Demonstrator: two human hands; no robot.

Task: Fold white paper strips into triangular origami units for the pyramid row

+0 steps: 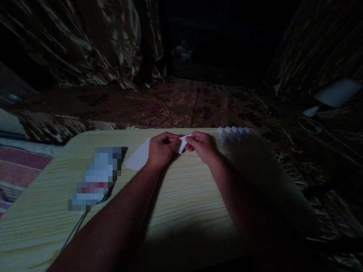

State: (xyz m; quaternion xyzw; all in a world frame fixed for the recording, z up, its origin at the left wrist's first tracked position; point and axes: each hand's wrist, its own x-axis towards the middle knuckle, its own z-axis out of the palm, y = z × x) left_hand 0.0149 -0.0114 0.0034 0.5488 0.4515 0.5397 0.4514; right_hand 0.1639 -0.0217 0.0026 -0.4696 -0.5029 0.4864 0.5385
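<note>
Between my two hands, just above the far part of the wooden table (181, 196), is a small folded piece of white paper (182, 144). My left hand (162, 150) pinches its left side with thumb and fingers. On the other side my right hand (200, 145) grips it the same way, fingers curled behind. Part of the paper is hidden by the fingers. Flat white paper (138, 154) lies on the table to the left of my left hand, partly covered by it. Several small pointed folded-paper pieces (233, 134) stand in rows to the right of my right hand.
A pixelated phone-like object (95, 177) lies at the left with a cable (72, 232) running toward me. Behind the table is a patterned cloth surface (176, 102) below dark curtains (119, 41). A pale lamp-like object (338, 92) with a cord sits at far right.
</note>
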